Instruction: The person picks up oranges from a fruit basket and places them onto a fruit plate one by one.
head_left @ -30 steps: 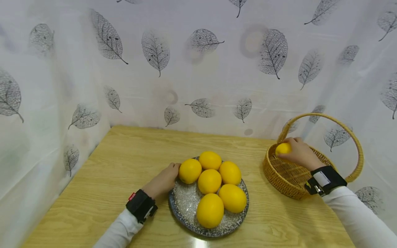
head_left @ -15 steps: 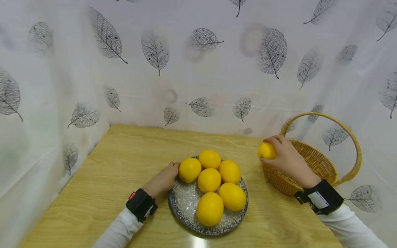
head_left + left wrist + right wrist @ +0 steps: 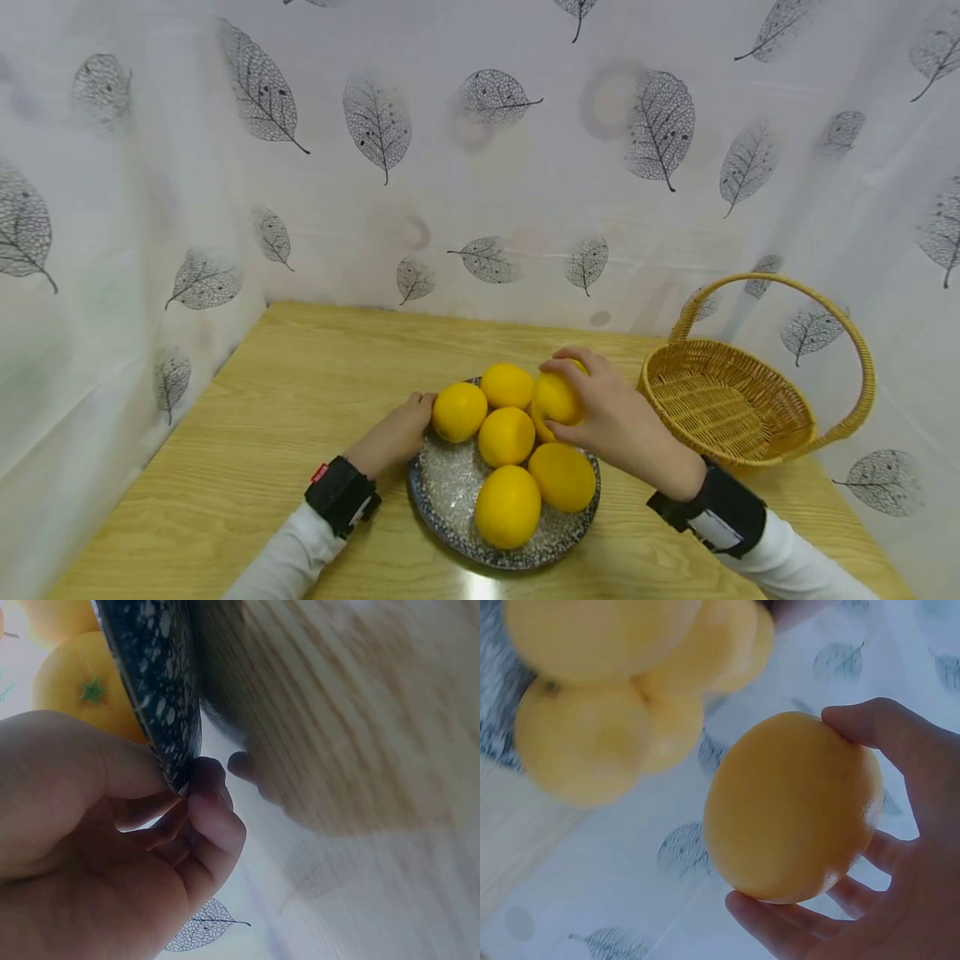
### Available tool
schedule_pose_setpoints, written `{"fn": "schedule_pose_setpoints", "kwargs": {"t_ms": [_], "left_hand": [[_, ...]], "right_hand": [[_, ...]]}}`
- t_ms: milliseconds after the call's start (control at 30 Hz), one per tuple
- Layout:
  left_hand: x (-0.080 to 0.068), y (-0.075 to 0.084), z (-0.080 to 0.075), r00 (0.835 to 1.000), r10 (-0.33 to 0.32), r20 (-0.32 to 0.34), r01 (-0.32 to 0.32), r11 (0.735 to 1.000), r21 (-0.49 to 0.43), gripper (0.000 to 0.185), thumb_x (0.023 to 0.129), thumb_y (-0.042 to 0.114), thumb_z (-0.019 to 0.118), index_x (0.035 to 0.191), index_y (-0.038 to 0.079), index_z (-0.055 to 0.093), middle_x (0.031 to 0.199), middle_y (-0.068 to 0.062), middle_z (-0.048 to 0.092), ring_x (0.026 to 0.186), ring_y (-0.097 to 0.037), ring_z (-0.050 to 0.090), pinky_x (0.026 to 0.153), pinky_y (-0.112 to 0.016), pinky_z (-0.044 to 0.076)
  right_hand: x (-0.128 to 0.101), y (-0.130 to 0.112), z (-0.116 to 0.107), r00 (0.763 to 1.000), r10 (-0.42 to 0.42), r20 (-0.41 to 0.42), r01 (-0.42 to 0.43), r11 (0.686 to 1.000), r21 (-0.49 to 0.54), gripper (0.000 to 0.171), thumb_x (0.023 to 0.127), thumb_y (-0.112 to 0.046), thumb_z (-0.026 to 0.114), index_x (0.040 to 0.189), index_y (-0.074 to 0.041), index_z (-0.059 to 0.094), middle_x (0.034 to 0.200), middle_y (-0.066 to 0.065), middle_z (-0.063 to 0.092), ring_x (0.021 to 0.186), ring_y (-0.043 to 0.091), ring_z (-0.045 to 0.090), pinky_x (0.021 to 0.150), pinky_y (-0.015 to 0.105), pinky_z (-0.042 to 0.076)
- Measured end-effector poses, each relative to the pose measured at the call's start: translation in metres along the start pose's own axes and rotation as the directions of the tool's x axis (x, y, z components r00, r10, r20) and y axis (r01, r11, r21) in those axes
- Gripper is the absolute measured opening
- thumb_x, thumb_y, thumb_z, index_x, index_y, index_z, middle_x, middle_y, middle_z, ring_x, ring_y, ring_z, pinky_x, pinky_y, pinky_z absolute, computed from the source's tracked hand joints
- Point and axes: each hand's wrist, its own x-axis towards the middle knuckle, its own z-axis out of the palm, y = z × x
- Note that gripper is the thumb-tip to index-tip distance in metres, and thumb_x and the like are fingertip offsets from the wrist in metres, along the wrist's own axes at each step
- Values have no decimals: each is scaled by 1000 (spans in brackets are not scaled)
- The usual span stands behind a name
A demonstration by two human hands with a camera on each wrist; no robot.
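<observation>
My right hand (image 3: 622, 425) grips a yellow orange (image 3: 791, 810) between thumb and fingertips. In the head view it overlaps the oranges at the right back of the plate; in the right wrist view it shows apart from them. Several more oranges (image 3: 508, 507) lie on a round speckled grey plate (image 3: 452, 487) with a dark rim. At the plate's left back edge, my left hand (image 3: 393, 435) pinches the rim. The left wrist view shows the thumb over the rim (image 3: 161, 697) and curled fingers beneath it; an orange (image 3: 82, 686) with a green star-shaped stem end lies just inside.
A wicker basket (image 3: 708, 412) with a tall arched handle (image 3: 862, 367) stands at the right back of the wooden table (image 3: 322, 358), with no fruit visible in it. A white leaf-printed curtain (image 3: 480, 192) hangs behind the table and along its sides.
My right hand has carried the orange out of the basket, leftward over the table to the plate. My left hand has stayed at the plate's rim.
</observation>
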Motion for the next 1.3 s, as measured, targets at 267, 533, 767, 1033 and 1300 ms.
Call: {"fn": "schedule_pose_setpoints", "kwargs": {"t_ms": [267,533,767,1033,1300], "left_hand": [[0,1,-2,1000,3,4,-3,1000,-6,62,84,-21,54,145,-12,43,127,-28,54,113,-34,60,105,-51,51],[-1,2,-5,999,37,-12,-37,999,20,55,86,-14,61,139,-12,48,120,-26,56,104,-32,60,100,-51,53],[-2,2,-5,998,63,-26,-63,998,9,49,87,-13,62,135,-12,51,116,-24,57,99,-31,58,97,-52,53],[-1,-2,-2,997,74,-30,-74,997,4,52,85,-18,55,136,-11,50,117,-24,57,102,-31,59,99,-52,53],[-1,1,-3,999,43,-20,-43,999,0,54,86,-19,52,140,-11,48,120,-25,56,107,-32,61,102,-52,52]], "right_hand": [[6,-40,23,986,-149,82,144,988,59,64,81,-30,83,139,-22,57,148,6,49,132,26,54,98,41,56],[15,-68,53,926,-308,217,288,950,119,63,84,-32,80,142,-26,56,149,0,50,134,18,52,108,38,50],[14,-71,76,896,-366,252,347,930,118,62,84,-31,80,141,-21,58,145,1,54,128,17,53,108,32,51],[11,-70,85,908,-324,265,306,946,107,64,85,-33,81,143,-22,57,145,1,54,128,17,54,106,33,51],[5,-70,96,902,-335,273,339,940,33,60,90,-40,76,143,-22,56,147,-1,53,130,20,52,110,36,48]]}}
